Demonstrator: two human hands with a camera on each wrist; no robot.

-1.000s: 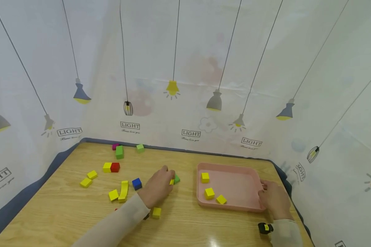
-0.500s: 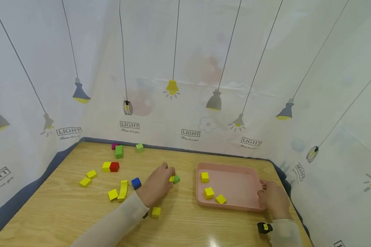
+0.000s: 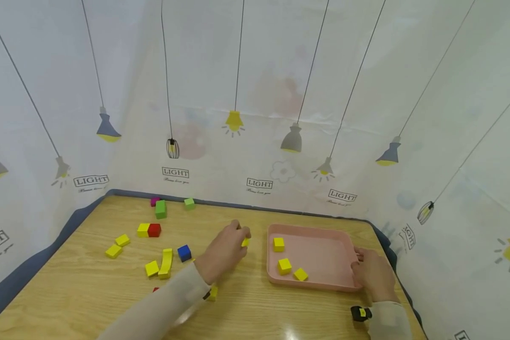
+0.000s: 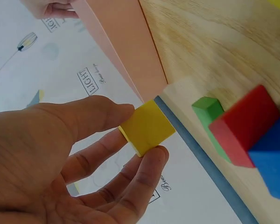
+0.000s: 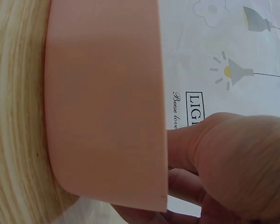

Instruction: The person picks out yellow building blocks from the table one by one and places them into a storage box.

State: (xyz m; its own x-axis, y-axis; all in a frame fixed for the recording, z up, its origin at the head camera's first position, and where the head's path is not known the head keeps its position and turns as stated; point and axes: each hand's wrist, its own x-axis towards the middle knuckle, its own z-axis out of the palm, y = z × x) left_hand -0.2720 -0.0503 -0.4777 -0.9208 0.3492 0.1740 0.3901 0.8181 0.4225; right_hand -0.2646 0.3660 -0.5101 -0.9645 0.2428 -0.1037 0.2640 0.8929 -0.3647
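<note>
In the left wrist view, my left hand (image 3: 223, 250) pinches a yellow block (image 4: 148, 127) between thumb and fingertips. Seen from the head, that hand is above the table, left of a pink tray (image 3: 323, 257), and mostly covers the block. My right hand (image 3: 375, 276) grips the tray's right rim, thumb and fingers on either side of the wall (image 5: 107, 107). Inside the tray, toward its left side, lie three yellow blocks (image 3: 284, 266). Beyond the left fingers, the left wrist view shows green (image 4: 209, 109), red (image 4: 247, 126) and blue (image 4: 273, 156) blocks.
Left of my left arm lie a blue cube (image 3: 184, 253), a long yellow block (image 3: 165, 263) and several other yellow ones. A red block (image 3: 154, 230) touches a yellow one. Green (image 3: 160, 209) and magenta (image 3: 155, 201) blocks stand near the back edge. One yellow block (image 3: 213, 293) sits by my left wrist.
My left hand has moved slightly right toward the tray with the yellow block. The green block that showed beside its fingertips is now hidden from the head view. The right hand keeps its hold.
</note>
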